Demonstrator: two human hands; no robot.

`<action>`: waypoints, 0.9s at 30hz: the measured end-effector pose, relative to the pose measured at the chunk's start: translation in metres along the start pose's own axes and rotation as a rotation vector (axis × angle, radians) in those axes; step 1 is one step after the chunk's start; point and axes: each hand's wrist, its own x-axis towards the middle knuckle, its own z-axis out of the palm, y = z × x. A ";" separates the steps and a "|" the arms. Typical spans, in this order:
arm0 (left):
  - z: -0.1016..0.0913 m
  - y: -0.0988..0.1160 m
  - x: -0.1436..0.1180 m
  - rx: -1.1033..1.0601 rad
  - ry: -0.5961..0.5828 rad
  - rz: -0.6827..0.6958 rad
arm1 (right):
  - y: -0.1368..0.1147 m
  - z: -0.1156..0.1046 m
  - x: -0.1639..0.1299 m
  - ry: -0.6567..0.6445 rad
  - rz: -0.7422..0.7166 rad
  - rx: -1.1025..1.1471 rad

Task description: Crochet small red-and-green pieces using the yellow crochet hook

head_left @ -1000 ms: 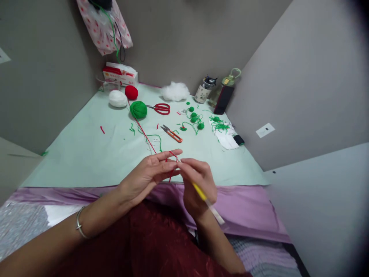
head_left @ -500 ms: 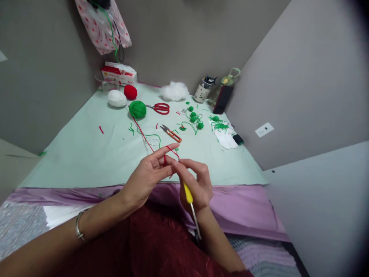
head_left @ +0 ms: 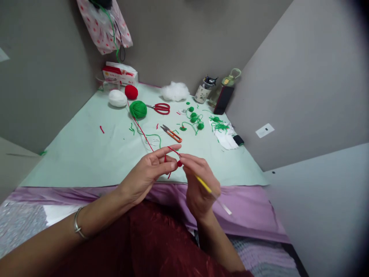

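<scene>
Left hand [head_left: 145,175] pinching red yarn [head_left: 144,135], right hand [head_left: 198,184] gripping yellow crochet hook [head_left: 205,186] — scissors [head_left: 160,108], green yarn ball [head_left: 138,109] beyond

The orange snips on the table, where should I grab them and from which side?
Grip the orange snips by the orange handle end, nearer the right hand. They lie flat and slanted, metal blades pointing up-left toward the green yarn ball, so come from above at the lower-right end, away from the tips.

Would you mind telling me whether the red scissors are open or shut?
Shut: the red scissors lie flat, blades together in one thin line.
</scene>
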 end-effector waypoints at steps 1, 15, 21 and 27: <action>0.000 0.001 0.000 -0.008 -0.007 -0.021 | 0.000 -0.001 0.001 0.014 0.065 0.078; 0.000 0.008 -0.001 0.119 0.072 0.129 | -0.008 -0.015 0.001 -0.174 -0.206 -0.206; 0.000 0.007 -0.001 -0.087 0.043 -0.081 | 0.002 -0.008 -0.006 -0.111 -0.296 -0.335; 0.002 0.006 -0.001 -0.030 0.074 0.008 | -0.003 -0.007 0.005 0.014 0.141 0.135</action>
